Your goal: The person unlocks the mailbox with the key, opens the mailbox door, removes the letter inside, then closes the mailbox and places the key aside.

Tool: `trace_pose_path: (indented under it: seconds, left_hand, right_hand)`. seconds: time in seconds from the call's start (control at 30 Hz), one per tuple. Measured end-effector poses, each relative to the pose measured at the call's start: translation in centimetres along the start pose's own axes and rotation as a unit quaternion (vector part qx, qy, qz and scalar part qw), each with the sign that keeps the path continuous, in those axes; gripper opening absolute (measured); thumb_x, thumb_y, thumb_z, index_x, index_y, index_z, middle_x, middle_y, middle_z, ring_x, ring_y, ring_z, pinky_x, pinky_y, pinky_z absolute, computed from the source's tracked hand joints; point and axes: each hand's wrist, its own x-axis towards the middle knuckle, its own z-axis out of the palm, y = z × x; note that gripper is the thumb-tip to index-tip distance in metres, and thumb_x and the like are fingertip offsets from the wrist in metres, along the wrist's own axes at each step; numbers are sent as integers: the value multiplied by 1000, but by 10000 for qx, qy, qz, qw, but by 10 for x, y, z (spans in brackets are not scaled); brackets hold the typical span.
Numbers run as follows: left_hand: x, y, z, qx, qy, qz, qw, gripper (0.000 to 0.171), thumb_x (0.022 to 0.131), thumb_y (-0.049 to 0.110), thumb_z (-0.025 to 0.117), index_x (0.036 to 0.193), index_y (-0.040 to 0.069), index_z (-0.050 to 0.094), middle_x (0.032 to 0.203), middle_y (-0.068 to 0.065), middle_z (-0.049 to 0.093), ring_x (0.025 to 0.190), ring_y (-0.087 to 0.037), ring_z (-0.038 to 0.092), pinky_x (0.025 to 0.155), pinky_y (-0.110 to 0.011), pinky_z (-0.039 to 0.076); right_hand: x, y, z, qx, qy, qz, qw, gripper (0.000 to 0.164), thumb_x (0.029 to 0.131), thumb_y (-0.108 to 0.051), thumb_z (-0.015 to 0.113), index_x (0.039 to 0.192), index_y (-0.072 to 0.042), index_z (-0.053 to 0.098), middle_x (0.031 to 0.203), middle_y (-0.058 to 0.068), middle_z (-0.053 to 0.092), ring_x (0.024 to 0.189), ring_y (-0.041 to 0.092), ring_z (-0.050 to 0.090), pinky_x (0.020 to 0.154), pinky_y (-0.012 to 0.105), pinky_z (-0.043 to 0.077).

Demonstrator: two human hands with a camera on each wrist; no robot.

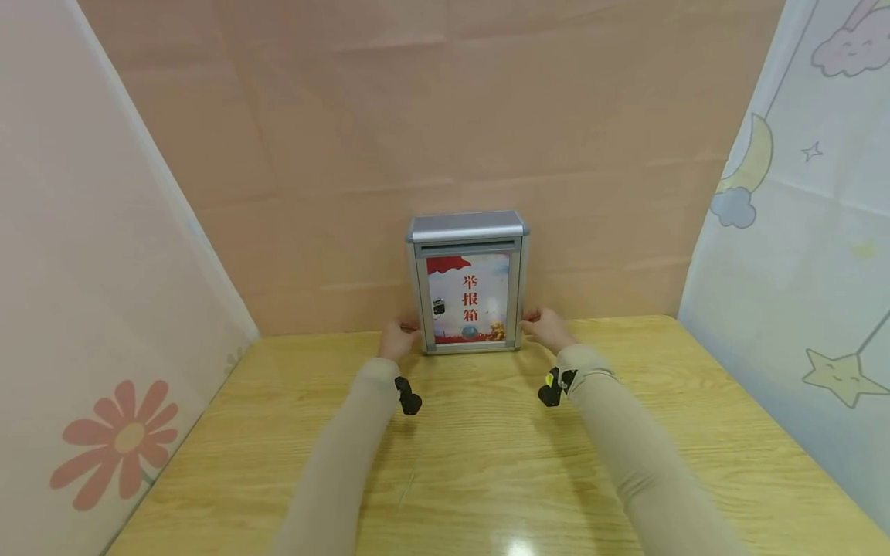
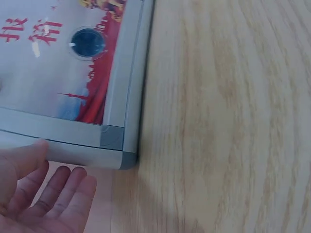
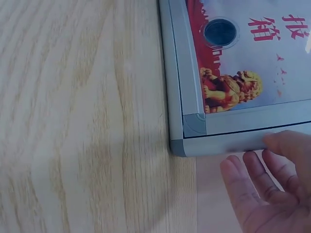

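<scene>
A silver-grey metal report box (image 1: 476,266) stands upright at the far edge of the table, against the backdrop. Its front panel has red characters, a slot above and a small lock (image 1: 439,307) with something dark hanging from it at the left. At the box's lower left side is my left hand (image 1: 399,340); my right hand (image 1: 549,330) is at the lower right. In the left wrist view the left thumb (image 2: 31,156) touches the side frame, the fingers spread loosely beside it. The right thumb (image 3: 282,143) likewise meets the other side, its fingers loosely bent.
A light wood-grain table (image 1: 473,448) lies under both forearms. Behind the box hangs a plain orange-brown backdrop (image 1: 445,116). Patterned white sheets flank the table, with a flower (image 1: 128,439) at left and a star (image 1: 843,378) at right. Black cameras sit on both wrists.
</scene>
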Motion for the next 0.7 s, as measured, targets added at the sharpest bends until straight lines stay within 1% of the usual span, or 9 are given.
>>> trace_pose_path:
  seconds: [0.07,0.17,0.27,0.37,0.5,0.6,0.63,0.7]
  left_hand:
    - [-1,1,3,5,101,-2,9999,27,90,11,67,112,-5,63,107,-20,66,94,-32,62,80,-39,54]
    - [-4,5,5,113,275,18,9996,25,90,12,67,110,-4,63,103,-18,66,91,-30,62,77,-38,53]
    - [-6,8,4,215,389,96,9990,23,91,12,67,108,-3,64,101,-18,66,89,-29,62,75,-37,53]
    - [-7,7,4,190,419,195,9988,22,90,11,68,106,-4,64,99,-18,66,89,-29,63,75,-36,54]
    - [-12,0,1,62,265,329,9991,18,88,8,70,101,-4,65,95,-18,67,84,-27,64,70,-32,55]
    - [-23,-1,-5,130,8,428,9990,17,88,8,71,99,-3,65,93,-16,67,80,-24,63,68,-30,55]
    - [-27,-1,-8,201,-74,497,9985,16,88,9,71,98,-2,65,92,-15,67,79,-22,63,67,-29,54]
    - [-38,2,-13,377,-239,523,9976,17,89,12,70,98,-1,64,92,-14,67,79,-21,63,67,-29,54]
  right_hand:
    - [0,-1,1,-158,168,-42,9997,29,97,-7,52,119,13,48,114,29,55,104,41,59,83,36,57]
    - [1,-2,2,-366,321,-106,9988,30,96,-6,54,120,11,49,115,28,56,103,38,59,83,37,56]
    - [2,-1,3,-347,369,-161,9986,33,95,-6,56,123,10,49,118,27,56,106,37,58,86,40,55]
    - [2,2,1,-393,381,-325,9980,33,94,-7,57,121,10,50,117,28,56,106,38,57,86,42,54]
    - [-8,8,-5,-483,232,-575,9969,29,93,-9,61,114,8,52,113,27,56,104,39,56,80,40,53]
    - [-21,10,-10,-533,-24,-717,9960,27,94,-12,62,111,5,52,113,25,56,105,38,55,78,39,52]
    - [-25,11,-12,-563,-99,-754,9955,26,94,-13,63,110,4,52,114,24,56,106,38,55,78,39,52]
    - [-33,10,-16,-658,-215,-822,9942,24,94,-15,63,108,2,53,114,23,56,107,38,56,79,41,53]
